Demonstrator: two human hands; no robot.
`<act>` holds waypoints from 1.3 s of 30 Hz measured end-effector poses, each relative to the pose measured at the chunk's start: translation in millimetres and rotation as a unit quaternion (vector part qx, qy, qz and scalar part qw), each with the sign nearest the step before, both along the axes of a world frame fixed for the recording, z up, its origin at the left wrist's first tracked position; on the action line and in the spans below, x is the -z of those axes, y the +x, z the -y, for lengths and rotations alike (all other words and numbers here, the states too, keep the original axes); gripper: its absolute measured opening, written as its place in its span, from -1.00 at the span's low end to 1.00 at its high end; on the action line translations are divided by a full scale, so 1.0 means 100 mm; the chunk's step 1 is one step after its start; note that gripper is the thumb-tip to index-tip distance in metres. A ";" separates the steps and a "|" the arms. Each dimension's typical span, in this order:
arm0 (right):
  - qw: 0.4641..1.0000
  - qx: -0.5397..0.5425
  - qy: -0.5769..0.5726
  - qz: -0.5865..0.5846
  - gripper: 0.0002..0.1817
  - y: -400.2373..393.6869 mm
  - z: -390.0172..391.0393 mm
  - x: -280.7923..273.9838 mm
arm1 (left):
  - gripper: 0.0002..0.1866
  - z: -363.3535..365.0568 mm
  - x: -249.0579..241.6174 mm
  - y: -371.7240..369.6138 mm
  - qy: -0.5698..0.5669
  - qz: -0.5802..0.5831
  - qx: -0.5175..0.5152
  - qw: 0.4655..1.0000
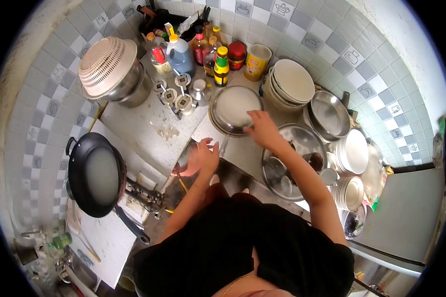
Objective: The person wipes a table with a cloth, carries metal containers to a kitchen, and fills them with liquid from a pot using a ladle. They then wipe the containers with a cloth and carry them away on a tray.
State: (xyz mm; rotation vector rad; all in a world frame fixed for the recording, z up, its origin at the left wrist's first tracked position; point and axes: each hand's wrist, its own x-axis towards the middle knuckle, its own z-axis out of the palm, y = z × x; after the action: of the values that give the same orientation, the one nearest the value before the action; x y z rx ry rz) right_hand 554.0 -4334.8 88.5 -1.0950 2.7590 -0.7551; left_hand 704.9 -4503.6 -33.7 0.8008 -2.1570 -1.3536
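Observation:
My right hand (263, 129) reaches over the right rim of a round steel plate (231, 105), fingertips on its edge and thumb lower down. The plate seems to lie on top of another round dish on the counter. My left hand (203, 157) is held near the counter's front edge, below and left of the plate, with its fingers apart and nothing in them. Under my right forearm is a wide steel tray (271, 179) holding cups and a dark round item.
A black frying pan (102, 174) stands at left, handle toward me. Bottles (222, 69) and metal holders (184, 102) stand at the back. Stacked bowls (295, 81), steel pans (330, 115) and white plates (352, 148) line the right. A colander (107, 67) sits on a pot.

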 end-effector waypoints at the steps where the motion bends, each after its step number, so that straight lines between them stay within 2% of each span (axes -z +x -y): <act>1: 0.997 -0.017 0.026 -0.064 -0.32 0.04 0.18 0.09 | -0.66 0.03 -0.01 0.00 0.000 -0.004 0.003 1.000; 2: 0.990 -0.033 0.054 -0.128 -0.16 0.04 0.30 0.17 | -0.66 0.05 -0.02 0.00 0.006 -0.003 0.010 1.000; 3: 0.989 -0.030 0.055 -0.131 -0.16 0.00 0.37 0.23 | -0.67 0.08 -0.01 0.03 0.012 -0.002 0.018 1.000; 5: 0.980 -0.056 0.134 -0.139 0.01 -0.11 0.50 0.34 | -0.68 0.14 0.01 0.07 0.015 -0.018 0.025 0.999; 6: 0.979 -0.055 0.136 -0.140 0.01 -0.18 0.54 0.40 | -0.69 0.19 0.08 0.09 0.024 -0.014 0.035 0.999; 11: 0.977 -0.088 0.148 -0.123 -0.07 -0.62 0.52 0.53 | -0.70 0.36 0.41 0.21 0.092 -0.013 0.055 0.994; 12: 0.981 -0.098 0.138 -0.098 -0.19 -0.70 0.52 0.48 | -0.70 0.39 0.35 0.20 0.094 -0.012 0.056 0.994; 13: 0.981 -0.096 0.139 -0.096 -0.19 -0.79 0.54 0.45 | -0.70 0.41 0.22 0.22 0.101 -0.001 0.061 0.993; 16: 0.987 -0.088 0.131 -0.009 -0.38 -0.98 0.59 0.38 | -0.70 0.50 0.09 0.24 0.109 0.011 0.075 0.991; 21: 0.989 -0.064 0.134 0.004 -0.43 -1.13 0.58 0.44 | -0.73 0.52 0.14 0.21 0.142 -0.015 0.078 0.987; 23: 0.985 -0.024 0.109 -0.133 -0.50 -1.04 0.60 0.47 | -0.74 0.52 0.08 0.22 0.129 0.002 0.083 0.988; 24: 0.985 -0.021 0.111 -0.132 -0.50 -0.93 0.65 0.36 | -0.74 0.52 0.10 0.21 0.131 0.002 0.087 0.988; 26: 0.997 0.051 0.046 -0.038 -0.56 -0.53 0.75 -0.03 | -0.75 0.50 0.19 0.23 0.146 -0.013 0.102 0.984; 28: 0.997 0.023 0.043 -0.055 -0.57 -0.08 0.65 -0.11 | -0.75 0.49 0.28 0.23 0.174 0.008 0.112 0.978; 30: 0.977 -0.030 0.213 0.009 -0.51 0.44 0.60 -0.18 | -0.75 0.45 0.26 0.22 0.201 0.027 0.122 0.972; 32: 0.961 -0.046 0.268 -0.044 -0.48 0.90 0.56 0.15 | -0.70 0.44 0.13 0.20 0.342 0.072 0.161 0.923; 33: 0.961 -0.040 0.268 -0.045 -0.48 1.01 0.58 0.30 | -0.70 0.44 0.12 0.18 0.341 0.072 0.167 0.922; 35: 0.976 0.006 0.200 -0.086 -0.45 1.14 0.65 0.53 | -0.63 0.43 0.11 0.15 0.391 0.085 0.227 0.888; 36: 0.976 0.014 0.200 -0.086 -0.45 1.15 0.66 0.57 | -0.63 0.42 0.00 0.14 0.389 0.088 0.233 0.887; 38: 0.989 0.024 0.104 -0.099 -0.55 1.09 0.64 0.60 | -0.66 0.37 -0.33 0.15 0.427 0.053 0.214 0.877; 39: 0.989 0.035 0.102 -0.098 -0.55 1.05 0.61 0.60 | -0.66 0.32 -0.32 0.17 0.425 0.058 0.223 0.876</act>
State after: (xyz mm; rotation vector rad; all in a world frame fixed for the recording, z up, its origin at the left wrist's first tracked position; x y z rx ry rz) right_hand 658.9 -4395.6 29.0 -1.0903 2.9679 -0.3763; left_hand 721.5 -4535.2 -2.2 0.6857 -1.8382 -2.6417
